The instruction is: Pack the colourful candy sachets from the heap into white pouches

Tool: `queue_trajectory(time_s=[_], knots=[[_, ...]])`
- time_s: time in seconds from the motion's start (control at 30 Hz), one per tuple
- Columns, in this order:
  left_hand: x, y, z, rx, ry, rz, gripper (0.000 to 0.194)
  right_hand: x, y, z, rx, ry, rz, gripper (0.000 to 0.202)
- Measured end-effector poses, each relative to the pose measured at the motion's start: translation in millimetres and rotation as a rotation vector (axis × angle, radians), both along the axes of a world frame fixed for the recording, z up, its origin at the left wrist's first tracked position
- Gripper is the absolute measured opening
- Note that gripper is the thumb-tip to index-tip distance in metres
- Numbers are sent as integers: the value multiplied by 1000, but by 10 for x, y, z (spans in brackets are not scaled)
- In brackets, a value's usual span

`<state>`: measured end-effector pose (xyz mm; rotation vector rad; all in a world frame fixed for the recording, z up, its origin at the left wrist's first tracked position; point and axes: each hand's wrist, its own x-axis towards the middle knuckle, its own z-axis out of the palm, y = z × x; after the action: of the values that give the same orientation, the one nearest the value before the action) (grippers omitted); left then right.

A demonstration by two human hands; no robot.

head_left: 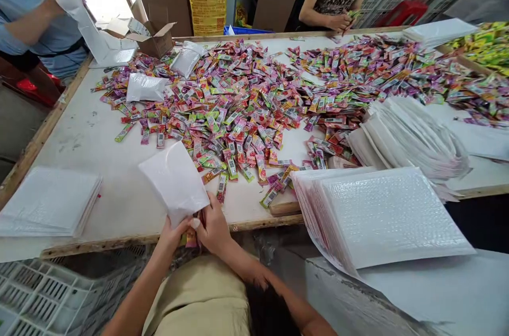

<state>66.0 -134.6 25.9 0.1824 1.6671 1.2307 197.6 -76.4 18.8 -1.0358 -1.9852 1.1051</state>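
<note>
A white bubble mailer [175, 179] is held over the table's front edge, its lower end between my two hands. The fingers of my left hand [172, 234] are closed on the mailer's lower left part. My right hand [212, 226] is at its lower right corner, with several small colourful packets [191, 239] showing beneath the fingers. Whether the packets are inside the mailer's mouth is hard to tell. Beyond the mailer spreads a large heap of colourful packets [238, 108].
Stacked mailers lie at the right front [389, 219], behind them [413, 140] and at the left [47, 201]. Two filled mailers [146, 87] [186, 60] rest by the heap. A cardboard box [157, 42] stands at the back. People work at the back left and back right. The wooden table edge [103, 245] is close.
</note>
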Motion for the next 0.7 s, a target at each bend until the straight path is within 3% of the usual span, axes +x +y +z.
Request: queue_trajectory(time_s=[0.1, 0.23, 0.37, 0.53, 0.6, 0.7], knots=[[-38, -298, -41, -16, -76, -54, 79, 199, -140, -62, -35, -42, 146, 81], [-137, -664, -64, -69, -145, -194, 62, 403, -259, -114, -104, -74, 339, 78], [-230, -854, 0, -71, 162, -424, 55, 518, -292, -106, -137, -88, 392, 70], [-238, -1101, 58, -87, 680, -780, 52, 744, -358, -78, -129, -207, 661, 60], [-239, -1145, 62, -75, 745, -849, 51, 801, -386, -33, -190, -228, 676, 54], [-274, -1055, 87, -37, 700, -826, 51, 766, -381, 71, -317, -191, 512, 44]])
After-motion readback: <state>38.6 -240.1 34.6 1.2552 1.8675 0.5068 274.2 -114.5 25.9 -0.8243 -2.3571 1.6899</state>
